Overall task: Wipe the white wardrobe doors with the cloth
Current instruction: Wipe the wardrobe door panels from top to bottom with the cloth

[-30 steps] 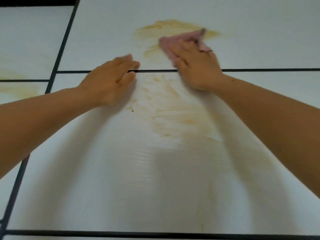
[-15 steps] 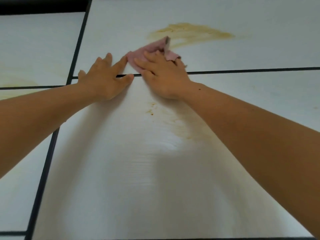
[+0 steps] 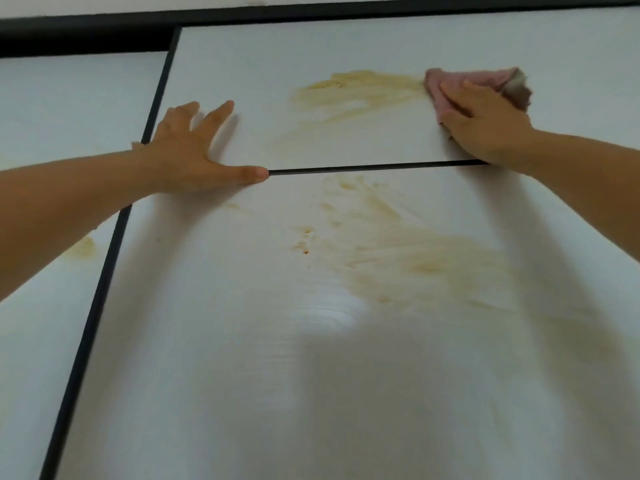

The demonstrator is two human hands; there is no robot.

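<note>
White wardrobe doors fill the view. The upper door panel [image 3: 249, 57] carries a yellow-brown smear [image 3: 360, 93] at its middle. My right hand [image 3: 485, 123] presses a pink cloth [image 3: 450, 81] flat against this panel at the right end of the smear. My left hand [image 3: 187, 150] lies flat on the door with fingers spread, its thumb along the dark horizontal gap [image 3: 374, 167]. The lower door panel [image 3: 207, 341] shows a wider, paler smear [image 3: 408, 258] with small brown spots [image 3: 304, 244].
A dark vertical gap [image 3: 100, 289] separates these doors from a left-hand door [image 3: 41, 116], which bears a small yellowish mark [image 3: 85, 245]. A dark band [image 3: 86, 32] runs along the top of the wardrobe.
My right hand has swept the cloth to the right along the upper panel, away from my left hand. My left hand stays near the gap with fingers wider apart. The view has tilted upward.
</note>
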